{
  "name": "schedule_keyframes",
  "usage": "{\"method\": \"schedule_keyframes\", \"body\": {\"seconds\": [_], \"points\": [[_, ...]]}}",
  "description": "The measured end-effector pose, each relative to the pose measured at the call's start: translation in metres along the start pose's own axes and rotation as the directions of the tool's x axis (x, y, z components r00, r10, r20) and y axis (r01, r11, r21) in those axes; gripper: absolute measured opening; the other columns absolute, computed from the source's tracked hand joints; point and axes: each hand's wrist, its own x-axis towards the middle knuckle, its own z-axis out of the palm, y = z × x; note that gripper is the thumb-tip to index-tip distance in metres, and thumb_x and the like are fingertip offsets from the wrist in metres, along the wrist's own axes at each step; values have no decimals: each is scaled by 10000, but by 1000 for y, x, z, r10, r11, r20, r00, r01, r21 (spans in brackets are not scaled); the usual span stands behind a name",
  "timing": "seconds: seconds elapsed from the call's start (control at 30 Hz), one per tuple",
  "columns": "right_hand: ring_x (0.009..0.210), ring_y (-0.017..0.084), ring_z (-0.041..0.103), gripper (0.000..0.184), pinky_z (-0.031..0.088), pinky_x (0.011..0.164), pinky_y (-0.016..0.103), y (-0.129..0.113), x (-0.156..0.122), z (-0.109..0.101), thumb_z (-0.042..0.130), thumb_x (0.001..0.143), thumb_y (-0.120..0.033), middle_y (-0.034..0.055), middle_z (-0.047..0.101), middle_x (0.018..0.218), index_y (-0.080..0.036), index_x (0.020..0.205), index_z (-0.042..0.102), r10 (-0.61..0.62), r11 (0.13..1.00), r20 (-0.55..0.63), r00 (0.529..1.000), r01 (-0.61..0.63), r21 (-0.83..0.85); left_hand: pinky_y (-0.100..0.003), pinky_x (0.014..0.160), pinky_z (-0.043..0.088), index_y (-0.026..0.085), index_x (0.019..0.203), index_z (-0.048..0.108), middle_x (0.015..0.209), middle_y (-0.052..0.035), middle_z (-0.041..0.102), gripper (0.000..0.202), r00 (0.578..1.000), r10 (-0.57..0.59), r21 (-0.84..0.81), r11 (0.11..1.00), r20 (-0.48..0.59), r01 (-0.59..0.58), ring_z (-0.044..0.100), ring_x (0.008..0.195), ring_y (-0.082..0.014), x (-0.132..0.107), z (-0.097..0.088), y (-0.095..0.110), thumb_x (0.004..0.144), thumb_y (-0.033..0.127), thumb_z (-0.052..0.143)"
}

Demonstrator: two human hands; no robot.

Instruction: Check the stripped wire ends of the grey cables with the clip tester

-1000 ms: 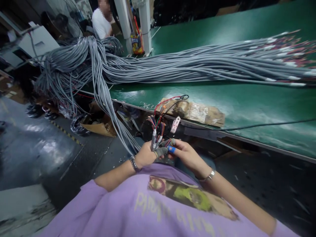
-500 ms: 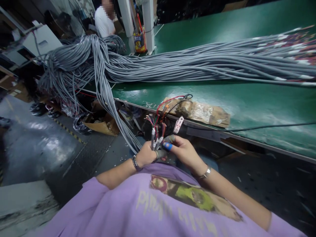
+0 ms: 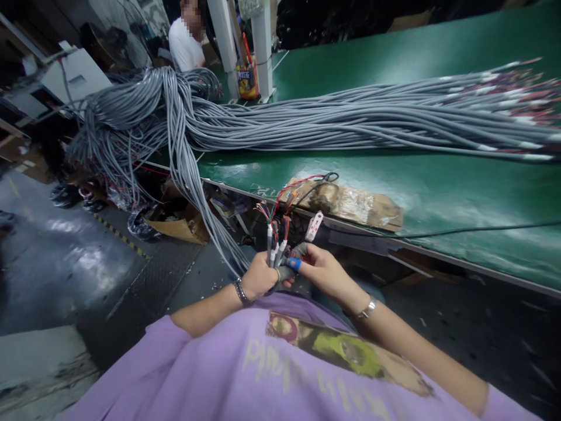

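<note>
My left hand (image 3: 260, 276) is closed around several grey cables. Their stripped ends (image 3: 270, 234) stick up above the fist, with white bands and loose coloured wires fanning out. My right hand (image 3: 326, 270) is beside it on the right, thumb and forefinger brought together close to the cable ends. Blue tape wraps its thumb and grey wrapping covers the forefinger; what lies in that pinch is too small to make out. From the left hand the grey cables (image 3: 210, 219) run up to the heap on the table.
A thick bundle of grey cables (image 3: 307, 126) lies along the green table (image 3: 442, 187). At the near edge are a taped cardboard piece (image 3: 372, 207), red and black leads, and a pale pink strip (image 3: 314, 225). A cardboard box (image 3: 179, 225) stands below left. A person (image 3: 184, 44) is farther back.
The view has shifted slightly. Both hands stay close together in nearly the same place, the left still around the cables and the right thumb and forefinger still pinched beside them.
</note>
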Motion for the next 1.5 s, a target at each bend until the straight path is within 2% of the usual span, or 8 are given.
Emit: {"method": "schedule_keyframes", "body": {"seconds": [0.2,0.43,0.53,0.77,0.9,1.03,1.2,1.5], "points": [[527,154,586,369,454,559,294,5,3,-9,731,659,-522,-17,628,548,-203,711,551,-9,1000,153,988,6,19,-203,383,333,121,578,616,503,-43,627,424,993,-40,66,997,108,33,540,409,-118,1,-9,0,493,479,828],[472,80,392,449,329,487,241,22,0,-10,767,567,-577,-52,538,526,-183,650,568,-6,1000,-104,995,8,19,-199,390,299,146,552,583,512,-56,634,447,997,69,10,998,-45,-69,573,440,-131,4,-10,-15,581,555,761],[479,82,389,460,333,488,242,24,-2,-6,767,563,-587,-49,529,532,-187,640,554,-2,999,-148,989,10,53,-198,385,292,146,566,585,513,-51,632,448,991,85,-8,996,-102,-87,571,437,-129,3,-8,-15,565,554,769],[528,117,488,422,414,530,263,22,-4,-4,771,581,-551,-25,582,569,-196,661,557,-52,998,-152,987,59,37,-201,400,340,144,568,572,481,-17,612,434,999,44,-1,999,-27,-44,544,416,-109,0,-8,-11,521,494,823],[532,130,520,429,443,527,271,21,-6,-4,769,580,-565,-13,604,578,-199,657,560,-50,999,-160,986,53,14,-199,389,329,148,604,578,486,-18,617,433,997,14,-66,998,-82,-19,584,443,-138,0,-6,-7,484,476,834],[570,174,587,450,493,563,306,17,-8,-1,773,553,-601,5,630,557,-208,626,566,-51,999,-138,989,50,-15,-184,361,243,143,586,589,497,-38,617,410,982,48,-107,992,-180,-68,577,436,-132,3,-3,-6,521,490,797],[665,190,631,371,515,666,314,22,-12,4,785,597,-537,20,675,617,-206,628,622,-112,993,-117,987,106,-60,-187,365,246,142,572,610,503,-48,613,405,971,84,-121,986,-223,-113,592,481,-149,4,0,-6,512,499,790],[621,143,562,344,474,596,266,23,-16,-18,722,685,-530,5,660,691,-197,729,647,-98,989,-21,995,95,-114,-198,370,303,147,527,578,454,-24,582,426,988,79,-68,994,-133,-89,527,402,-114,-4,-3,0,514,502,811]]}}
